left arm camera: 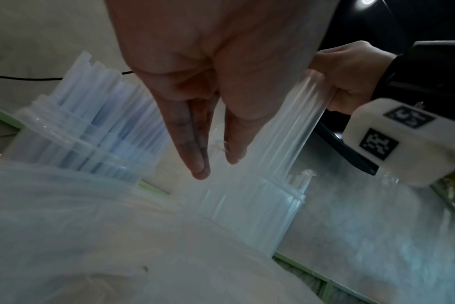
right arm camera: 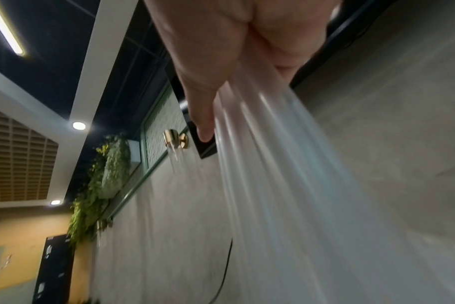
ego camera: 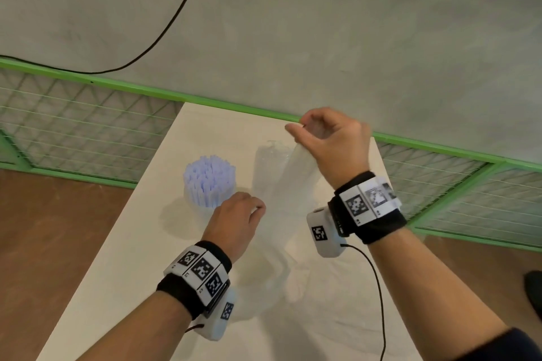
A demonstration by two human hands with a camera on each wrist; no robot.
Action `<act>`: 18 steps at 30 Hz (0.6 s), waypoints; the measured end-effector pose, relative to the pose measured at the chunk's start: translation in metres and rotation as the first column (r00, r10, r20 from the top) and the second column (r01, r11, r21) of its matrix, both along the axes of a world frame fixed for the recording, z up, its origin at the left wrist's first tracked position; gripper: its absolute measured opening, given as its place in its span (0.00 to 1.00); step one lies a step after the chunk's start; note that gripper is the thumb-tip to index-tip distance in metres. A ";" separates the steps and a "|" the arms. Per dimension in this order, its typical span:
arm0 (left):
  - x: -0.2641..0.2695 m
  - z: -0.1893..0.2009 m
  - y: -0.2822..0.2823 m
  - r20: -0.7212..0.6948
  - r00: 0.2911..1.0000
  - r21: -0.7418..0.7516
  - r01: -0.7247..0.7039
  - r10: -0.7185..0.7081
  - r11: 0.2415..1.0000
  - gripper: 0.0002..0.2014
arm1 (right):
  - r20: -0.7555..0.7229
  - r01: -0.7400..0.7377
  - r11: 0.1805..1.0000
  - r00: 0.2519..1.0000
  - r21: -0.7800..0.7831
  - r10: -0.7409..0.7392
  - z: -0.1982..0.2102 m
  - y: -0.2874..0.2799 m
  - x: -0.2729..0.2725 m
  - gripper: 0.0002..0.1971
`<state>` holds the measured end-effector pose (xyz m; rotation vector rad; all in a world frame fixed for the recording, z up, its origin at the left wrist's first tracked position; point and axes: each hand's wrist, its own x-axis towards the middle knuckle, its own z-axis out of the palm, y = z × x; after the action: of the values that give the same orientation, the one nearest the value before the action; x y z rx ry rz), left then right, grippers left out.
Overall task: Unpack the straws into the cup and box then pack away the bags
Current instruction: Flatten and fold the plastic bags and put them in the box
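Right hand [ego camera: 331,143] pinches the clear bag [ego camera: 290,182] by its top, above the table's [ego camera: 117,258] far edge; left hand [ego camera: 237,220], fingers straight, touches its side beside the cup [ego camera: 209,184] of straws.

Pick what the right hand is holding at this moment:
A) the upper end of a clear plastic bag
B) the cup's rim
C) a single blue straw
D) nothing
A: the right hand is raised above the table and pinches the top of the clear plastic bag, which hangs down from it.
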<state>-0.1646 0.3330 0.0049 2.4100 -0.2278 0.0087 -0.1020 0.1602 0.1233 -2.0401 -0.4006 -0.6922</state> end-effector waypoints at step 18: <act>-0.002 0.006 0.002 -0.045 0.995 -0.191 -0.095 0.088 0.977 0.06 | -0.083 -0.118 0.582 0.993 -0.805 0.087 -0.100 -0.010 -0.022 0.27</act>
<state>-0.1668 0.3345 0.0105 2.2234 -0.0937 0.0274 -0.1238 0.1498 0.0230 -2.8599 -0.9490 -0.4127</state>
